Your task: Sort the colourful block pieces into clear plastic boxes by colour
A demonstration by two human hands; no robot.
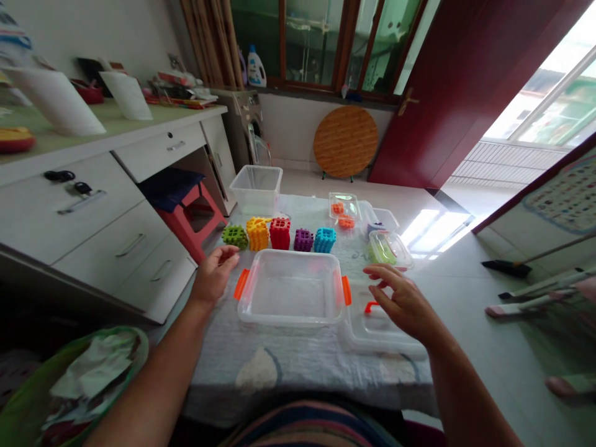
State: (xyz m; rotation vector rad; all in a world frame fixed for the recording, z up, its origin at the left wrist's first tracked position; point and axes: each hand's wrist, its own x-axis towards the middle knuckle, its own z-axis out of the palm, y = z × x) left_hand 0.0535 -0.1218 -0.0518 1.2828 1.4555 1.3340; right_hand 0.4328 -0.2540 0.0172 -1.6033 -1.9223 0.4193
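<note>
Blocks (pixel 280 237) are already grouped by colour, ahead and right of the left hand's (pixel 216 273) loosely parted fingers. Right hand (pixel 401 301) has fingers spread above the lid (pixel 367 336), which is off. Tub (pixel 288 321) between them? No blocks in yet.

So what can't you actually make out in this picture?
All in the head view:
- Part of the large clear lid: covered by the right hand.
- The rest of the green bin: cut off by the left edge.
- The wall chart's details: blurred.
- Any wording on the white bottle: too small.
</note>
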